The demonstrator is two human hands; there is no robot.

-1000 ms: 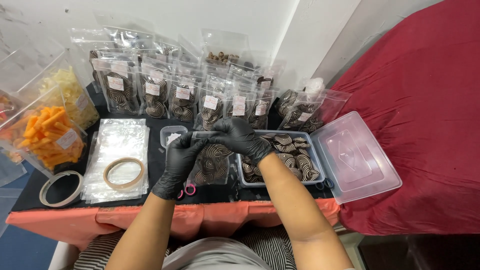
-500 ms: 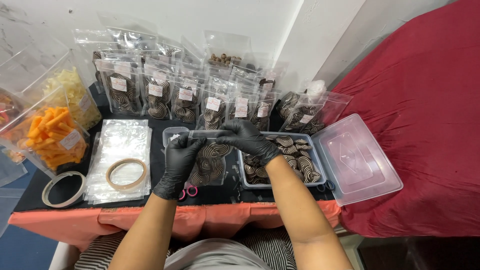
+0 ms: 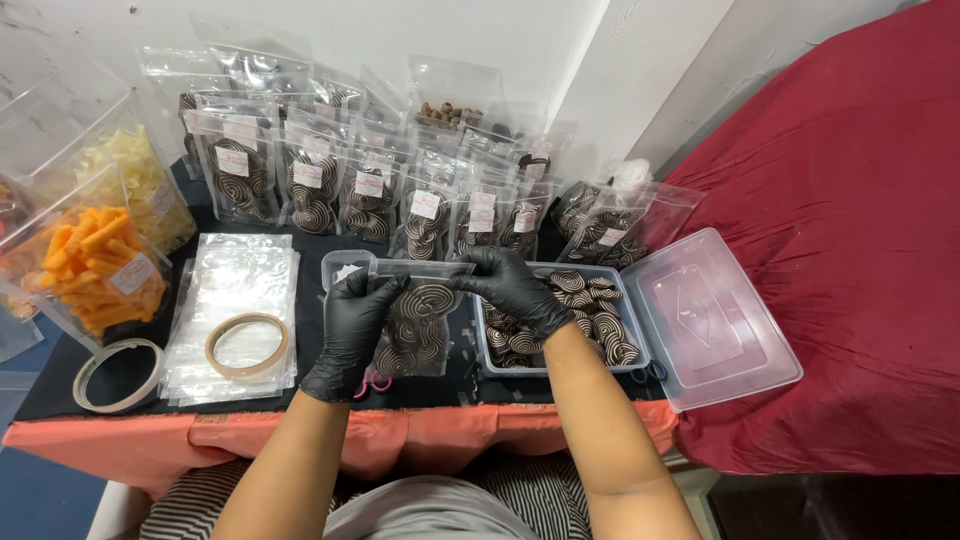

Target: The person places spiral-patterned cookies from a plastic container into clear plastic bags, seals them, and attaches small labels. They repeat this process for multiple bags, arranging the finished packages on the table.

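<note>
Hands: your left hand and right hand fingers pinch the clear bag top.
Bag: full of swirl cookies, over the tabletop.

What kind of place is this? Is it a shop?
Probably a small home snack-packing table, not a shop. Rows of filled clear pouches stand at the back, a stack of empty bags lies flat, and an open tub of swirl biscuits sits beside gloved hands.

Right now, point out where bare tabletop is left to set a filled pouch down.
Little: a dark strip between the stack of empty pouches and the left hand, and the front edge below the cookie box. The back rows of filled pouches are crowded; the lid fills the right.
</note>
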